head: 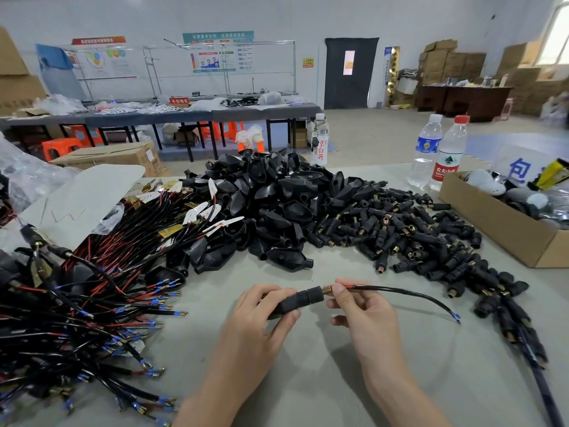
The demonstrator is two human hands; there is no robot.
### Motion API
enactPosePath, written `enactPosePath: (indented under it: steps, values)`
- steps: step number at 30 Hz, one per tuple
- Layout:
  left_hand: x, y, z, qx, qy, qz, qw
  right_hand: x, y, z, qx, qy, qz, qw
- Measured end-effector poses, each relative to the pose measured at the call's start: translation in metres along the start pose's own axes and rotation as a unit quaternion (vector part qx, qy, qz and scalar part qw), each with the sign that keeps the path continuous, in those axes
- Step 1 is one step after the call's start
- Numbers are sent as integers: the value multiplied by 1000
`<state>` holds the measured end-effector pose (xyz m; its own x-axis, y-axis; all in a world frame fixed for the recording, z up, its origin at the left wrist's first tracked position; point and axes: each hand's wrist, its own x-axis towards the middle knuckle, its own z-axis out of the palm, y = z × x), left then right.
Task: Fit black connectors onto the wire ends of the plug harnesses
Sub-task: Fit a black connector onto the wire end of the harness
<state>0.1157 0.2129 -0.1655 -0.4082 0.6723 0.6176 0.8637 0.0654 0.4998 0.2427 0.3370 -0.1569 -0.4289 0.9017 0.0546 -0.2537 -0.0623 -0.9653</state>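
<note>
My left hand (261, 312) grips a black connector (300, 300) low over the table, its brass end pointing right. My right hand (360, 306) pinches the red and black wire (400, 291) of a plug harness right at that brass end. The wire curves off to the right and ends in a blue terminal (455, 317). A heap of harnesses (92, 297) with blue terminals lies at the left. Loose black connectors (415, 235) are piled at the right, and black plug shells (271, 204) are heaped in the middle behind my hands.
An open cardboard box (505, 232) stands at the right edge. Three water bottles (426, 149) stand behind the piles. A white plastic sheet (83, 195) lies at the back left. A few finished pieces (511, 322) lie at the right of my hands.
</note>
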Motion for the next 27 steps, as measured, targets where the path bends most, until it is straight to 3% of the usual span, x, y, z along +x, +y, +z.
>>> enactPosePath:
  steps: [9, 16, 21, 27]
  values:
    - [-2, 1, 3, 8, 19, 10, 1000, -6, -3, 3, -24, -4, -16, 1000]
    - [-2, 2, 4, 149, 23, 26, 988, -15, 3, 12, -52, -55, -21, 997]
    - [-3, 9, 2, 124, -23, 30, 992, -16, 5, 13, -72, -68, -23, 995]
    - [1, 16, 1, 131, -9, 32, 991, -16, 2, 13, -61, -78, -25, 995]
